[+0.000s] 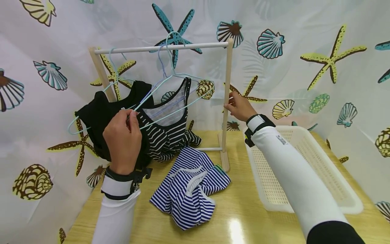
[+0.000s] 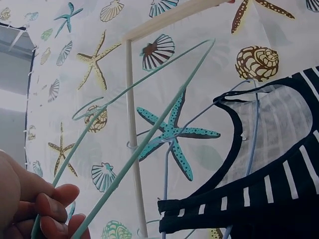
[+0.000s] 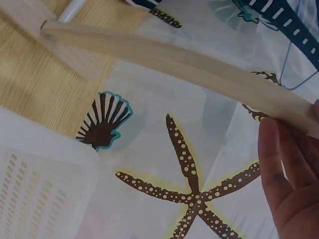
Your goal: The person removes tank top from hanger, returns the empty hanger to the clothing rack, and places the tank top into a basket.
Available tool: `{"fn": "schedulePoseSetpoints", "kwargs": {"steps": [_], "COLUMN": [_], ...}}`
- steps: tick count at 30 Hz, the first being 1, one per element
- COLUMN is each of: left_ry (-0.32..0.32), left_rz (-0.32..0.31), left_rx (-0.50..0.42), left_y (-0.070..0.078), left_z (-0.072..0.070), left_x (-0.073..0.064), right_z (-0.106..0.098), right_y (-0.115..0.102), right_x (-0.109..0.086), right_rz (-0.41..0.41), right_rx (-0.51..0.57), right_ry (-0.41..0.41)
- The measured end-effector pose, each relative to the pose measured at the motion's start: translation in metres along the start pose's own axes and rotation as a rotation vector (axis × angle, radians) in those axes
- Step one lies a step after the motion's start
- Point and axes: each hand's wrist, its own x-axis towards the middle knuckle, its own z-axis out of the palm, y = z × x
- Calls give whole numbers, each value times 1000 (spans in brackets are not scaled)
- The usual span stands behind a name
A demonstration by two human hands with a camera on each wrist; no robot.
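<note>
My left hand (image 1: 123,139) grips one end of an empty mint-green hanger (image 2: 117,183), its fingers and thumb curled round the wire. The hook rises by the rack's white rail (image 1: 134,49); whether it bears on the rail I cannot tell. My right hand (image 1: 241,106) pinches the wooden side post (image 3: 174,59) of the rack between thumb and fingers. Behind the green hanger, a black-and-white striped tank top (image 1: 170,137) hangs on a lavender hanger (image 1: 161,59). Further left a black top (image 1: 106,117) hangs on another mint hanger (image 1: 113,64).
A crumpled blue-and-white striped garment (image 1: 192,189) lies on the wooden table (image 1: 243,217) in front of the rack. On the right stands a white perforated basket (image 1: 333,178), partly under my right forearm. A curtain printed with shells and starfish (image 1: 330,62) surrounds the table.
</note>
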Motion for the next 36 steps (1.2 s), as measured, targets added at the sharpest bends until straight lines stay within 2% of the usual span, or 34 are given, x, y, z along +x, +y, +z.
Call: {"fn": "schedulePoseSetpoints", "kwargs": {"steps": [6,14,21,30,36], "left_ry": [-2,-22,-58,-100,-146], "left_rz": [15,37,18,18,-1], "left_rx": [-3,-32,-95,-94,-102], "left_y": [-1,2,1,2,2], "left_z": [9,38,55,73,77], "left_x": [13,26,24,19,10], "right_z": [1,0,3,5,6], "right_y": [2,2,-1,-2,-6], "right_x": [2,0,-4,-8,-10], "right_rz": [-32,-40,-50,-44,-8], "right_rx": [-79,-109,-105,-110,-99], "right_ry": [18,59,72,95,91]}}
